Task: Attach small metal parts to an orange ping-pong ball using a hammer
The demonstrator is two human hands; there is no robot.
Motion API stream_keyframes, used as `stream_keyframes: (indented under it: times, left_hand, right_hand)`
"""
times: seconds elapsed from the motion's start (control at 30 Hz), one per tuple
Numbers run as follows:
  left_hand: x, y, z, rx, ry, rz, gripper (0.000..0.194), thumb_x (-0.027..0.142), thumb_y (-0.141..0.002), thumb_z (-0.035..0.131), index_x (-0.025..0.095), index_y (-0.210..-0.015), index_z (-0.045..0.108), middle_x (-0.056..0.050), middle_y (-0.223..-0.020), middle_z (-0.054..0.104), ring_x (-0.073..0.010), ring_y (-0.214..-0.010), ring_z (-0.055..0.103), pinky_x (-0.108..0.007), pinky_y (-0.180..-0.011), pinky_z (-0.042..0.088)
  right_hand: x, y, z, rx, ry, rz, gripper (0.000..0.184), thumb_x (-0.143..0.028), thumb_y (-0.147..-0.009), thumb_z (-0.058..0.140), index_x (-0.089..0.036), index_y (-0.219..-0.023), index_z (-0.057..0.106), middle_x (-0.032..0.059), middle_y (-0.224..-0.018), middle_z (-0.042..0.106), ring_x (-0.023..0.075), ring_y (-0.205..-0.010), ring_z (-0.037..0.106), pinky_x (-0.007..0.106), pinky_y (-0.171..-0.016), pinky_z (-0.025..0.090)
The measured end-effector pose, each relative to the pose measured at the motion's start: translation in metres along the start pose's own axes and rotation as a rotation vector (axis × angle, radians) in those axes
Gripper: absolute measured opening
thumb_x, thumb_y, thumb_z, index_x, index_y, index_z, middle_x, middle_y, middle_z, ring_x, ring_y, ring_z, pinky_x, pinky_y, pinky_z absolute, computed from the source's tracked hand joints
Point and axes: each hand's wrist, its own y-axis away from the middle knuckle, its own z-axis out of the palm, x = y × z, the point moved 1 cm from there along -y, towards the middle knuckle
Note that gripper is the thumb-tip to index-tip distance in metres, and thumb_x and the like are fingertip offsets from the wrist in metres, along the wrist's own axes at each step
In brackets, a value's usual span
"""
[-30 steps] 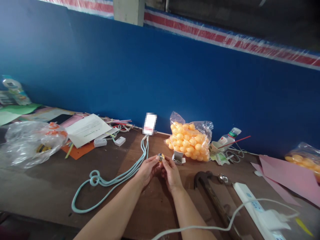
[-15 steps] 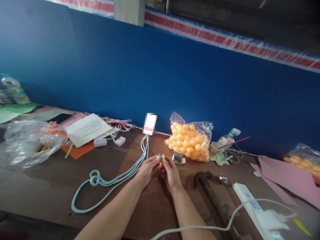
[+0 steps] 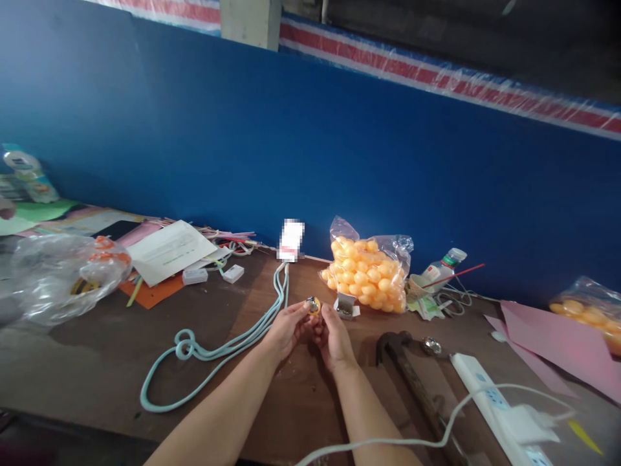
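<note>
My left hand pinches a small round piece, shiny and metallic in the middle with an orange rim. It is too small to name exactly. My right hand is closed at the piece's right side, its fingers curled below; the thumb sits close to the rim. Both hands are above the brown tabletop. Just beyond my right hand is a small opened box with tiny contents. A clear bag of orange balls lies behind it. To the left runs a looped light-blue cord.
A claw hammer, a shiny metallic lump and a white power strip with a cable lie at right. Papers and a plastic bag are at left. Another person's hand shows at the left edge.
My right thumb has shifted slightly right off the piece's face, so more of the orange rim shows. Another person's hand has appeared at the far left edge.
</note>
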Motion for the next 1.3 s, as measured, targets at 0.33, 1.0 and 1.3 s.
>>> stream_keyframes:
  times: [0.33,1.0,1.3]
  left_hand:
    - [0.0,0.004,0.006,-0.038,0.008,-0.019,0.022,0.024,-0.076,0.065,0.01,-0.093,0.064,-0.007,-0.069,0.066,-0.0131,-0.059,0.063,-0.021,-0.055,0.052]
    - [0.0,-0.007,-0.001,0.195,-0.091,0.073,0.01,0.018,-0.072,0.068,0.008,-0.075,0.068,-0.008,-0.073,0.066,-0.0087,-0.06,0.059,-0.019,-0.061,0.052]
    - [-0.001,-0.006,-0.003,0.214,-0.12,0.064,0.017,0.02,-0.069,0.071,0.007,-0.079,0.068,-0.009,-0.074,0.066,-0.0104,-0.06,0.061,-0.021,-0.06,0.053]
  right_hand:
    - [0.003,-0.003,-0.002,0.048,0.093,-0.026,0.036,-0.045,-0.068,0.069,-0.022,-0.095,0.061,-0.0053,-0.058,0.054,0.0058,-0.044,0.042,0.016,-0.04,0.029]
    - [-0.041,0.06,-0.018,-0.14,1.107,-0.24,0.007,-0.03,-0.073,0.062,-0.025,-0.073,0.066,-0.0001,-0.069,0.062,0.0152,-0.062,0.055,0.027,-0.059,0.04]
    - [-0.012,0.097,-0.024,-0.149,1.538,-0.18,0.011,-0.024,-0.075,0.059,-0.028,-0.084,0.063,-0.0001,-0.088,0.06,0.0146,-0.075,0.057,0.024,-0.065,0.036]
